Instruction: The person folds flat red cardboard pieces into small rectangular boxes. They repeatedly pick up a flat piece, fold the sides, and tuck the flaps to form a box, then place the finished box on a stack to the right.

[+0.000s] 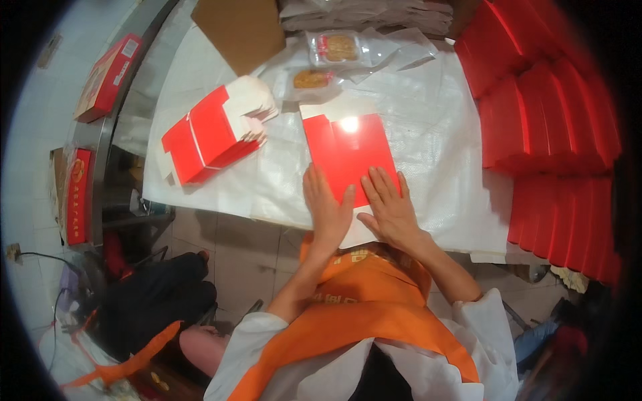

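Observation:
A flat red carton blank (351, 144) with white end flaps lies on the white-covered table in front of me. My left hand (326, 212) rests along its left edge, fingers stretched out and thumb toward the middle. On the right part of its near end, my right hand (391, 208) presses flat with the fingers slightly apart. Neither hand is closed around anything. To the left lies a bundle of red carton blanks (204, 144), tied with a white strap. Beyond the blank are two clear packs, a nearer pack (312, 79) and a farther pack (340, 48), each with a brownish item inside.
Red boxes (528, 123) stand stacked in rows along the right side. A brown cardboard sheet (241, 33) and stacked clear plastic packaging (368, 15) are at the back. Beyond the table's left side sits a red printed box (109, 77). Another person's dark-clothed legs (160, 291) show at lower left.

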Available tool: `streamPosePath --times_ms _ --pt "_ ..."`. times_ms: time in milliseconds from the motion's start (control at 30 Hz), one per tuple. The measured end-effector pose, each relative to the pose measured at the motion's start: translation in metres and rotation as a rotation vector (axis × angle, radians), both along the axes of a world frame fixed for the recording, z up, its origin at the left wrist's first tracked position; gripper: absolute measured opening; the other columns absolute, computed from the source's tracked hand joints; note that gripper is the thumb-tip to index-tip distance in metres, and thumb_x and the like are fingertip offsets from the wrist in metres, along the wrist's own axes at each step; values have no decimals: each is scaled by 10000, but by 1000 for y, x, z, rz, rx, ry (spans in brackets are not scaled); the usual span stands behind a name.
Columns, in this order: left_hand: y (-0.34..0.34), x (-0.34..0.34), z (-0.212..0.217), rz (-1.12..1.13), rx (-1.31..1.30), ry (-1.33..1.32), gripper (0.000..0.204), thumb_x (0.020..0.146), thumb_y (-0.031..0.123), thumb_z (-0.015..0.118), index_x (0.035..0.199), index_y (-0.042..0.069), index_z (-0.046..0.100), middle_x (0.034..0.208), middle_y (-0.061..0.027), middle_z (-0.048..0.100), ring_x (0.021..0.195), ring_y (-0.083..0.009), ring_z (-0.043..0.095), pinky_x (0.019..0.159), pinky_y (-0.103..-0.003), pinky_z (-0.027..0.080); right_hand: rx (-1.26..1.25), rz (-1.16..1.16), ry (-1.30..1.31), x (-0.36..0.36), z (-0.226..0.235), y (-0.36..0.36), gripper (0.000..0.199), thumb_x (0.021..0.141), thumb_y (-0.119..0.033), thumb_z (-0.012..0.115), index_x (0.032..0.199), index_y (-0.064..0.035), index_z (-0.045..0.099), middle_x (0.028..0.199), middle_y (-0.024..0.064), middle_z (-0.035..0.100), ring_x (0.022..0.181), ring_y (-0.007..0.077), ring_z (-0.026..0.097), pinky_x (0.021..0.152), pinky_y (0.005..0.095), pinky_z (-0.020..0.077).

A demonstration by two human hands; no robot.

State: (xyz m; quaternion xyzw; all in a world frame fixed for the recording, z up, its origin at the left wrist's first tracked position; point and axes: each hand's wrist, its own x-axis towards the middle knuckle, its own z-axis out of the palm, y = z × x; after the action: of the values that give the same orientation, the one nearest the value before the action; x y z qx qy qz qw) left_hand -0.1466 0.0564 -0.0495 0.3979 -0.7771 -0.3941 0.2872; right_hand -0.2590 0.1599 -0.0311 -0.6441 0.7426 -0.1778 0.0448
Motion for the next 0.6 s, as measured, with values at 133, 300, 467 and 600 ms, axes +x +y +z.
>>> streamPosePath --times_ms 133,300,467,600 --pt "6 -2 -2 76 73 73 644 810 162 570 1288 -100 226 1343 -279 225 1260 -416 189 1038 -472 163 27 50 -2 -1 -10 -3 729 745 -294 635 1323 -1 300 1385 181 273 1299 314 235 1051 513 124" --pt "12 -7 22 77 141 213 582 836 103 534 1296 -88 232 1293 -250 316 1201 -329 338 1000 -403 280 -14 66 -35 -10 -10 0 639 773 -282 611 1300 -28 353 1365 157 317 1280 294 277 1053 506 133" --pt "-3 -8 56 172 664 588 370 899 144 480 1198 -47 378 978 -81 535 872 -110 520 749 -240 446 -285 28 -210 -20 9 15 432 787 -117 576 1199 -41 471 1278 157 415 1192 309 375 1017 454 245" --pt "-3 -8 65 213 816 851 274 932 200 441 1096 -17 471 960 -69 559 839 -109 541 728 -256 471 -417 -278 -909 -5 37 50 250 852 -53 479 1091 4 526 1137 162 519 1018 270 504 886 348 407"
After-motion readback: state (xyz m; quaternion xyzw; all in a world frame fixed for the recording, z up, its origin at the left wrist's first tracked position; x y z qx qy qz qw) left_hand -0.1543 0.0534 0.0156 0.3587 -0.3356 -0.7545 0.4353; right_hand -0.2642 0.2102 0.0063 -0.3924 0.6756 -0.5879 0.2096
